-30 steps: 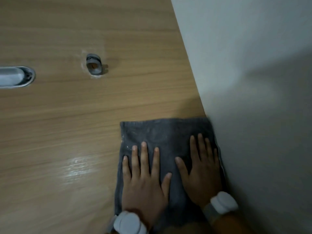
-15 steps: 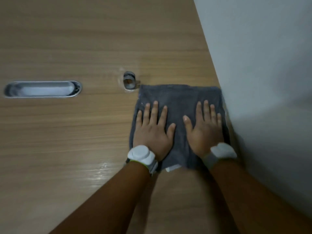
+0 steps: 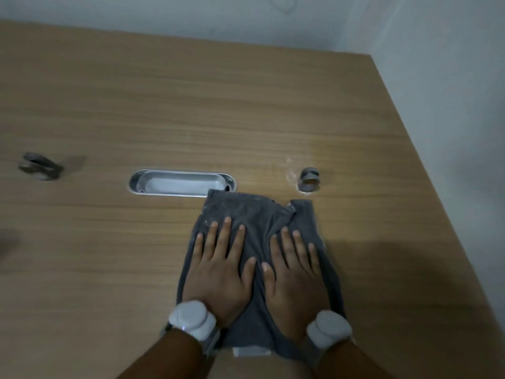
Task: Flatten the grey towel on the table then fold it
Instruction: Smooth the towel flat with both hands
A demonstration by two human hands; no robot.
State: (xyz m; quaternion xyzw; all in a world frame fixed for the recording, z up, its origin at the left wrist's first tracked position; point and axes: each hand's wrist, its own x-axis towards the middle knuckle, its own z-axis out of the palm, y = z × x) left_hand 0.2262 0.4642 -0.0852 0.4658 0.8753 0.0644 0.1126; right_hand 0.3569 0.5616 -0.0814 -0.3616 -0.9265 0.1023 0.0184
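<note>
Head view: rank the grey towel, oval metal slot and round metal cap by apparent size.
Largest: grey towel.
Then: oval metal slot.
Smallest: round metal cap.
Towel is nearest, but differences are plain.

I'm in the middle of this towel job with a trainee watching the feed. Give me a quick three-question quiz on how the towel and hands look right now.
1. True or false: the far left corner of the grey towel lies right beside the oval metal recess.
2. The left hand and right hand are: A pinching the corners; B pressing flat on the towel with fingers straight; C lifted clear of it.
3. Fill in: a raised fold shows at the towel's far ___ side.

Key: 1 true; 2 B; 3 right.
</note>
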